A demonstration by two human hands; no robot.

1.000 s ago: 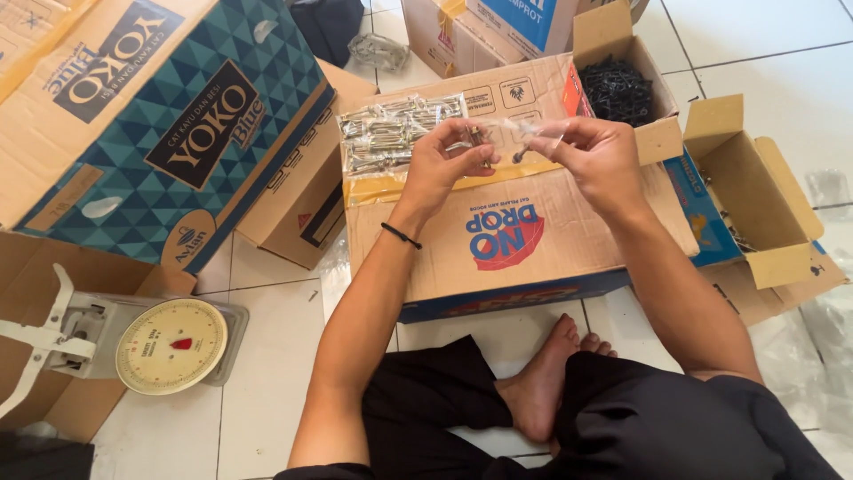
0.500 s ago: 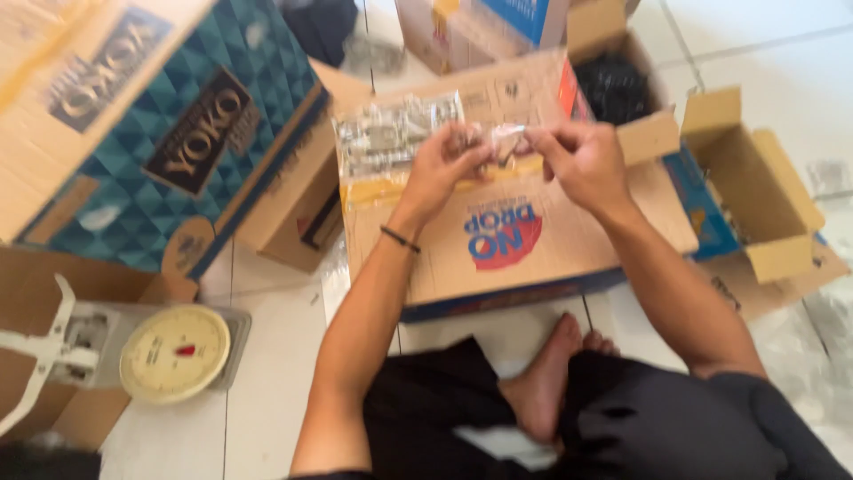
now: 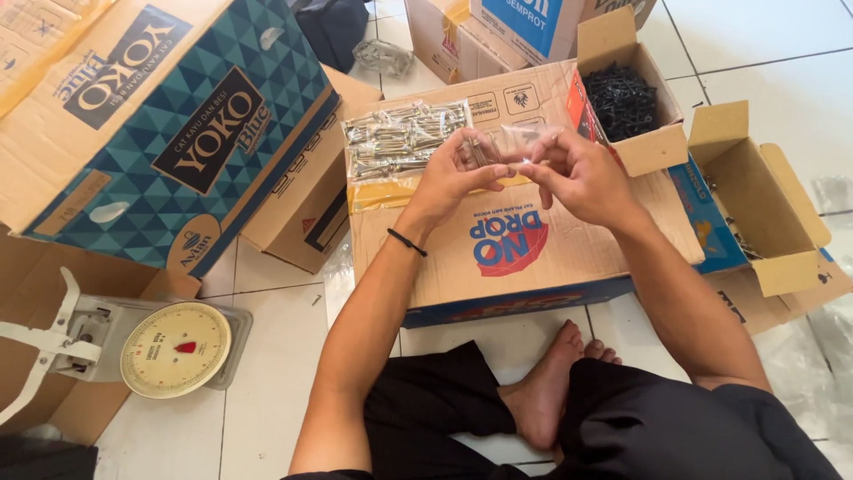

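Note:
My left hand point(image 3: 455, 178) and my right hand point(image 3: 577, 175) meet above a flat cardboard box point(image 3: 533, 258), and together they pinch a small clear plastic bag point(image 3: 520, 140) with a few screws in it. Just behind my left hand, a pile of filled clear bags of silvery screws point(image 3: 404, 138) lies on the same box top. A small open carton of black screws point(image 3: 622, 98) stands to the right of my right hand.
A large blue-patterned carton point(image 3: 169, 116) leans at the left, a dial weighing scale point(image 3: 173, 348) stands on the tiled floor at lower left, and an open empty carton point(image 3: 755, 196) sits at the right. More boxes stand behind. My crossed legs and bare foot point(image 3: 546, 391) are below.
My hands have drawn closer together and a little lower over the box, still on the small bag. The view shook and then steadied.

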